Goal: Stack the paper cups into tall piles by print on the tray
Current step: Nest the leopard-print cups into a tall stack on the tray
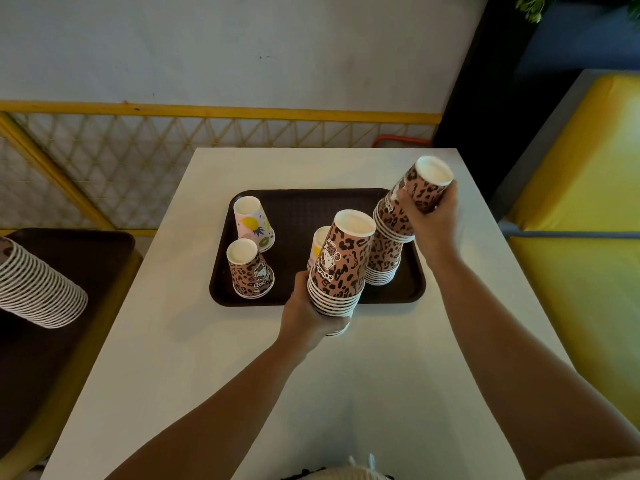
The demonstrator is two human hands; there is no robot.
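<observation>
Nearest my view, my left hand (313,315) is gripping a short stack of inverted leopard-print paper cups (341,263) by its lowest rims, fingers curled round the base, and is holding it over the near edge of the dark brown rectangular plastic tray (304,209). The stack's long axis is leaning slightly away from me, white base uppermost.

Beyond it, at the tray's right end, a second pile of inverted leopard-print cups (382,261) is standing on the tray floor. My right hand (431,211) is clasping another handful of leopard-print cups (414,199) just above that pile, tilted so the white base is pointing up and to the right while the open rims are facing down toward the pile's top. I am judging this the relation that matters: the standing pile lies directly below and slightly left of the right hand's grip, so the held cups need righting to vertical before they sleeve down. The right hand is the nearer one to that pile; the left hand's stack would follow.

Further left on the tray, a single inverted leopard-print cup (250,270) is sitting near the front left corner, with an inverted pale pink fruit-print paper cup (252,223) just behind it. Another pale cup (318,247) is showing partly behind the left hand's stack; I cannot tell its print fully.

The tray is resting on a white rectangular table (207,358).
</observation>
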